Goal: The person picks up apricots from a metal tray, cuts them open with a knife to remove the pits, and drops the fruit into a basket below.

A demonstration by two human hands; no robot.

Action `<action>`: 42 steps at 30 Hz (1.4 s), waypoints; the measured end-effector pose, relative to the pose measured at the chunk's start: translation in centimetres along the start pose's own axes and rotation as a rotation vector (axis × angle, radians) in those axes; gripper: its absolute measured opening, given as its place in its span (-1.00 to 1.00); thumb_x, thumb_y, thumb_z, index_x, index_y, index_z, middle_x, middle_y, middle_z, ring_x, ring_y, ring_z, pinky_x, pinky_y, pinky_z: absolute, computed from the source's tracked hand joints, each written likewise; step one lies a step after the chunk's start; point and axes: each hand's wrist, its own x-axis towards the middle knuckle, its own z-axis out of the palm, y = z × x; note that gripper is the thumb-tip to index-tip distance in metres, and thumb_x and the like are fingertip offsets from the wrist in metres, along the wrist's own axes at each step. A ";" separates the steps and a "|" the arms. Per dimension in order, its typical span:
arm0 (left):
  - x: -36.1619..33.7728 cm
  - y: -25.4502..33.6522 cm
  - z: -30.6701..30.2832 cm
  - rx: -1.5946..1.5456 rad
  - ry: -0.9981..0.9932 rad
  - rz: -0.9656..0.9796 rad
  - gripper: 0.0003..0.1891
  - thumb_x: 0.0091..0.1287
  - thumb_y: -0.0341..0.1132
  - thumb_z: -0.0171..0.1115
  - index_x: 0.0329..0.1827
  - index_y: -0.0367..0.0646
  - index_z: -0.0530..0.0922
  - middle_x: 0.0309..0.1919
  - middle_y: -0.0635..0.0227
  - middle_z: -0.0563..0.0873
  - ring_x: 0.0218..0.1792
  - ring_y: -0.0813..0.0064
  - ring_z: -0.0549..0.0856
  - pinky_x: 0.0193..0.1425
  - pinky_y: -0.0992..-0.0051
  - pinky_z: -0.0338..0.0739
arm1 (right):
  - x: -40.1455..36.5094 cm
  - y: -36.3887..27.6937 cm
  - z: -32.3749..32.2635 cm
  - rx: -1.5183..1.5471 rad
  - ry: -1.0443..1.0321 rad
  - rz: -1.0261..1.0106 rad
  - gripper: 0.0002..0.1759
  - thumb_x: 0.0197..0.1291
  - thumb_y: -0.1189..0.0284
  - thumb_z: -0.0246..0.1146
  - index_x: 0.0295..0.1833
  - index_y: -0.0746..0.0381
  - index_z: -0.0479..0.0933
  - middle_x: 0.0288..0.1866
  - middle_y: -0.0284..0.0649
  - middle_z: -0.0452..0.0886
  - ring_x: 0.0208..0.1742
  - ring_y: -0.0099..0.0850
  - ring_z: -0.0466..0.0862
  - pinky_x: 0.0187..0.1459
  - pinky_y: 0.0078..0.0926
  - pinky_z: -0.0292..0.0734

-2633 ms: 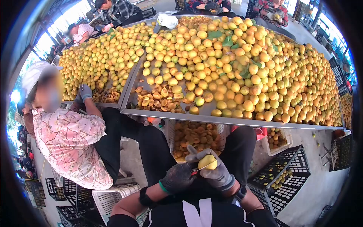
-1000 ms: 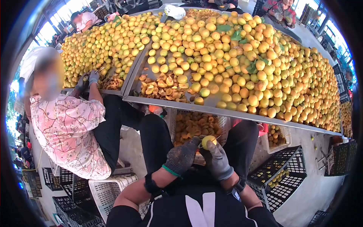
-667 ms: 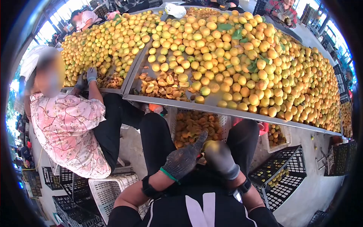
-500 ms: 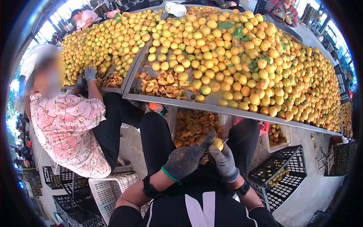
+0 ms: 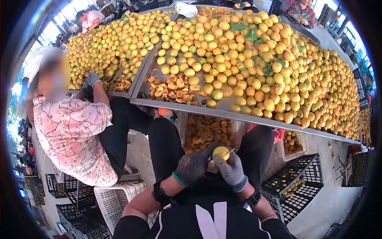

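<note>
My right hand (image 5: 232, 171), in a grey glove, holds a yellow-orange fruit (image 5: 221, 153) above my lap. A thin pale blade or tool (image 5: 232, 151) shows at the fruit's right side, by the fingers of that hand. Close against the fruit's left side is my left hand (image 5: 191, 167), in a dark glove with a green cuff. Its fingers are bent and partly smeared, and whether they grip anything is unclear. Beyond the hands, a white crate (image 5: 238, 129) between my knees holds cut fruit pieces (image 5: 207, 133).
A metal-edged table (image 5: 207, 110) bears heaped fruit (image 5: 270, 71) and a pile of cut halves (image 5: 171, 88). At the left sits a co-worker (image 5: 73, 135) in a floral shirt. Black crates (image 5: 296, 183) stand at the right, a white crate (image 5: 119, 199) at lower left.
My left hand has moved slightly down, its raised fingers now lower beside the fruit. The fruit has shifted a little left and shows more of its surface.
</note>
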 end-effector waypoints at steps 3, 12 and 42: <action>0.1 0.1 -0.4 0.089 -0.016 -0.046 -0.21 0.28 -0.24 0.21 0.57 0.03 0.06 -0.36 0.05 0.71 -0.45 0.12 0.72 -0.40 0.20 0.60 | 0.6 -0.6 -0.9 0.069 -0.063 0.214 -0.60 0.30 0.17 0.31 0.00 0.28 0.53 -0.26 -0.35 0.62 -0.31 -0.59 0.59 -0.24 -0.68 0.52; -0.4 1.7 -1.2 -0.111 -0.140 0.025 -0.23 0.30 -0.28 0.15 0.58 0.12 0.04 -0.20 0.00 0.70 -0.32 0.05 0.72 -0.27 0.16 0.61 | -0.2 1.2 -3.1 0.068 -0.222 0.501 -0.63 0.29 0.15 0.32 -0.05 0.25 0.59 -0.39 -0.42 0.60 -0.42 -0.64 0.52 -0.37 -0.64 0.42; 3.0 -3.3 1.8 -0.649 -0.405 -0.514 -0.66 0.23 -0.26 0.31 0.03 -0.21 0.57 -0.17 0.16 0.72 -0.26 0.39 0.71 -0.16 0.43 0.57 | -0.6 3.3 -1.5 0.723 -0.118 0.080 -0.51 0.11 0.44 0.31 0.19 0.26 0.44 -0.16 -0.16 0.57 -0.23 -0.36 0.55 -0.22 -0.49 0.46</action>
